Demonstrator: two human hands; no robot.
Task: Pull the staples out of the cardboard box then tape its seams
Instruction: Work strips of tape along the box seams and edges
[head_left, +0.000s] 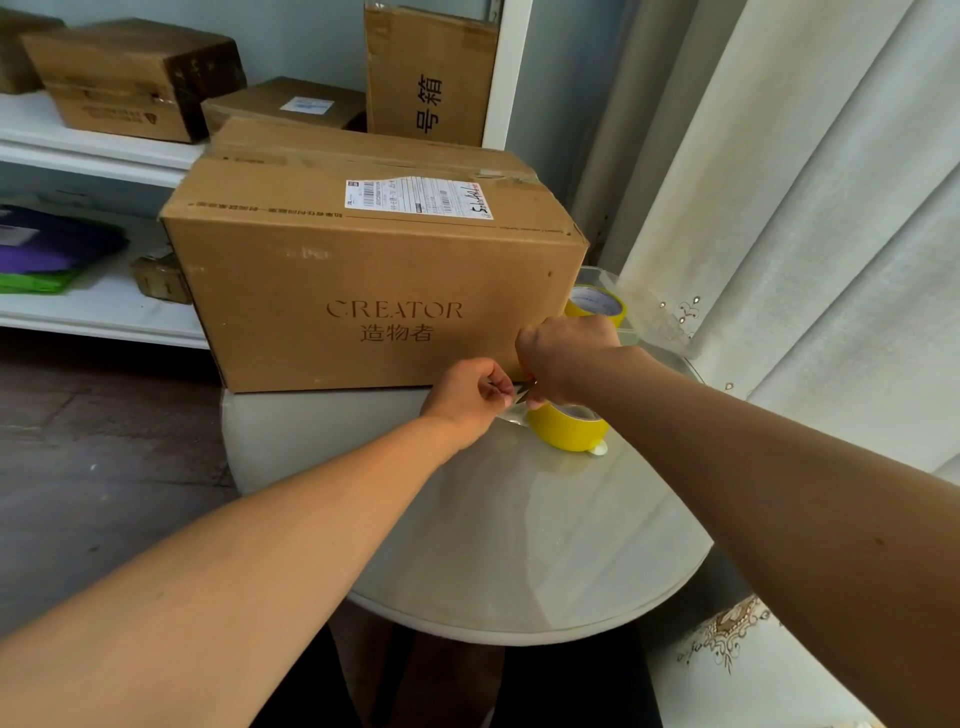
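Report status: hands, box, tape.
Left hand pinching tape end; right hand gripping a tool, unclear. Box upright on table. Yellow tape roll beside it.

White shelving against a pale blue wall, pale curtains, seemingly dark wooden floor.

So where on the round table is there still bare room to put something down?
The near half of the round table is bare, from its front rim up to the yellow tape roll. The bare left rim beside the left hand is narrow. The back is crowded: the cardboard box fills it, with both hands, the right hand included, and a second tape roll at its right corner.
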